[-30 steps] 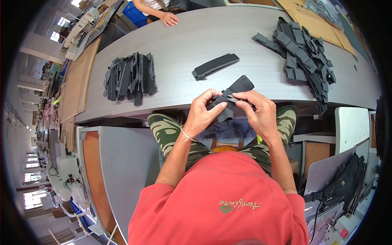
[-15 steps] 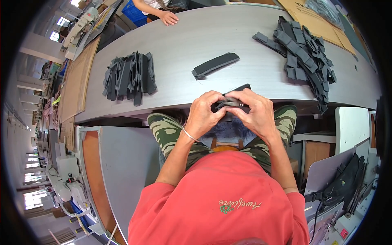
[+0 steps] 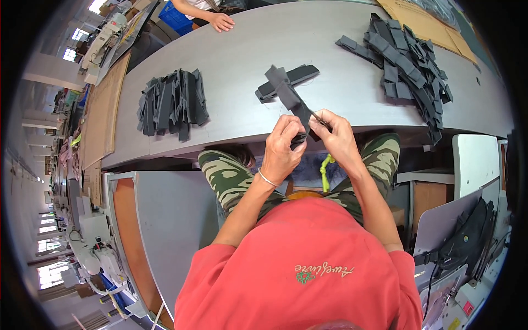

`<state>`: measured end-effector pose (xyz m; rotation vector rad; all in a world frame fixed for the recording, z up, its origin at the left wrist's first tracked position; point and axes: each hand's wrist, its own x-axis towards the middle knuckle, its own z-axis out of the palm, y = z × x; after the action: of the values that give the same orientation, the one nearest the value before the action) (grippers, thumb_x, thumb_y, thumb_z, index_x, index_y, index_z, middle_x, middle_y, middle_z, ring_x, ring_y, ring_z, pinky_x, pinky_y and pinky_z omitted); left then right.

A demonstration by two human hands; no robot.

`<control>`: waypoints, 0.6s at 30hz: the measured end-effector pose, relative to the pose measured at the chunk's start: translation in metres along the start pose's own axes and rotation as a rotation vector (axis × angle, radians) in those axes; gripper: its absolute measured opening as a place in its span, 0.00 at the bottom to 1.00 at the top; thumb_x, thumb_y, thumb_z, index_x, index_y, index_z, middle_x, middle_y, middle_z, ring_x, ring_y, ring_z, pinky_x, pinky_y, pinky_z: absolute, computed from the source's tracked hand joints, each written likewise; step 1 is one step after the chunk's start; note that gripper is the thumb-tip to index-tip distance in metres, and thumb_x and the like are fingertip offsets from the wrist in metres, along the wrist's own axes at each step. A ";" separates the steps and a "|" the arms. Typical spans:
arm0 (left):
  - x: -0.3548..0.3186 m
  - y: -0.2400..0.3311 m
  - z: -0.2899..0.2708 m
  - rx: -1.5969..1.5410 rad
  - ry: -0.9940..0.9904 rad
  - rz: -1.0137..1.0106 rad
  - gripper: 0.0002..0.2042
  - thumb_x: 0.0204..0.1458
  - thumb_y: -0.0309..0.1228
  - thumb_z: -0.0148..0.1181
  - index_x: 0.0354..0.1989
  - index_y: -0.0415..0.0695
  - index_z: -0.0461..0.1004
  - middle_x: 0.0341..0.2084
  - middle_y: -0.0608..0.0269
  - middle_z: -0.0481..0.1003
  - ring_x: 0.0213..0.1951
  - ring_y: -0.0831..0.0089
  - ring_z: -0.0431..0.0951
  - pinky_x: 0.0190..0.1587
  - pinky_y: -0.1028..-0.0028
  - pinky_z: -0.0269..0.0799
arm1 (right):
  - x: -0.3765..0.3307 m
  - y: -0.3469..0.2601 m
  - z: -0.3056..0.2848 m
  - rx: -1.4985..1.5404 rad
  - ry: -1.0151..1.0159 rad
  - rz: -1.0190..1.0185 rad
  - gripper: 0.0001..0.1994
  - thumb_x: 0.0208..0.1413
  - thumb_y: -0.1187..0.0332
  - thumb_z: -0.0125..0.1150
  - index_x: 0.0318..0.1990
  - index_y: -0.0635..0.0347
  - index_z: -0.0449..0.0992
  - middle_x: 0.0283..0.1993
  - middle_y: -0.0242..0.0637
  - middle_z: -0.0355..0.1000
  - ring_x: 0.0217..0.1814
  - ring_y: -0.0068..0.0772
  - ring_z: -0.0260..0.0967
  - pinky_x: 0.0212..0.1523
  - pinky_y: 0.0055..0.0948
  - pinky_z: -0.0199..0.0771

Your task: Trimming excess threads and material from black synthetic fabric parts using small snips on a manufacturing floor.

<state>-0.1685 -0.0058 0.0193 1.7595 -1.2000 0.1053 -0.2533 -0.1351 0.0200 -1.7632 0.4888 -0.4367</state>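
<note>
My left hand [image 3: 284, 144] is closed round the near end of a dark grey fabric strip [image 3: 289, 94]. The strip's far part sticks up and away over the table, crossing above a second folded fabric strip [image 3: 306, 73] that lies there. My right hand [image 3: 338, 137], fingers bent and pinched, holds a slim dark tool that looks like thread snips [image 3: 319, 120], its tip at the strip's edge. Below this hand dangles a yellow-green cord [image 3: 324, 175]; whether it is tied to the tool is hidden. Both hands are close together at the table's near edge.
A bundle of grey strips [image 3: 171, 104] lies on the table [image 3: 236, 60] at the left, a larger tangled heap [image 3: 404, 63] at the right. Flat cardboard [image 3: 434, 30] covers the far right corner. Another person's hand [image 3: 222, 22] rests on the far edge.
The strip, bunched between my hands before, now stretches out over the table. My right hand has turned, and the dark tool and the yellow-green cord have come into sight.
</note>
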 end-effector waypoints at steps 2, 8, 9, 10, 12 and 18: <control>-0.006 -0.007 0.008 0.002 0.097 0.042 0.14 0.33 0.12 0.60 0.29 0.38 0.66 0.28 0.57 0.69 0.28 0.62 0.72 0.30 0.72 0.69 | 0.001 0.000 0.003 0.131 0.001 0.098 0.09 0.54 0.68 0.58 0.31 0.67 0.73 0.20 0.27 0.63 0.25 0.15 0.56 0.25 0.23 0.58; -0.006 -0.010 0.012 -0.021 0.217 0.012 0.14 0.36 0.12 0.60 0.30 0.39 0.64 0.26 0.59 0.68 0.25 0.69 0.69 0.27 0.76 0.67 | -0.002 -0.008 0.000 0.148 0.070 0.020 0.11 0.53 0.65 0.62 0.42 0.59 0.74 0.23 0.31 0.68 0.25 0.19 0.62 0.28 0.23 0.62; -0.008 -0.011 0.012 -0.017 0.220 0.009 0.14 0.36 0.12 0.60 0.30 0.39 0.64 0.26 0.59 0.68 0.25 0.69 0.69 0.27 0.76 0.67 | -0.005 -0.013 -0.002 0.149 0.065 0.020 0.11 0.53 0.65 0.62 0.42 0.59 0.74 0.23 0.31 0.68 0.25 0.19 0.62 0.28 0.23 0.62; -0.009 -0.012 0.011 -0.042 0.257 -0.035 0.13 0.38 0.12 0.60 0.30 0.39 0.64 0.26 0.60 0.68 0.24 0.71 0.69 0.27 0.77 0.67 | -0.008 -0.020 -0.004 -0.027 0.111 -0.011 0.13 0.52 0.65 0.62 0.45 0.57 0.73 0.26 0.33 0.71 0.28 0.23 0.66 0.30 0.24 0.65; -0.009 -0.016 0.010 -0.047 0.305 -0.090 0.12 0.41 0.13 0.60 0.30 0.40 0.64 0.25 0.63 0.67 0.23 0.76 0.67 0.25 0.79 0.66 | -0.014 -0.028 -0.009 -0.191 0.159 -0.041 0.14 0.51 0.65 0.63 0.46 0.52 0.75 0.36 0.36 0.75 0.36 0.33 0.73 0.36 0.27 0.71; -0.006 -0.015 0.005 0.015 0.276 -0.018 0.14 0.36 0.12 0.60 0.29 0.40 0.64 0.25 0.60 0.67 0.25 0.71 0.69 0.27 0.76 0.66 | -0.017 -0.026 -0.006 -0.337 0.160 -0.282 0.09 0.50 0.69 0.61 0.40 0.52 0.78 0.33 0.34 0.75 0.31 0.34 0.72 0.33 0.30 0.70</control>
<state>-0.1625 -0.0048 0.0037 1.7046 -0.9845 0.3360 -0.2683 -0.1250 0.0461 -2.1445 0.4459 -0.7315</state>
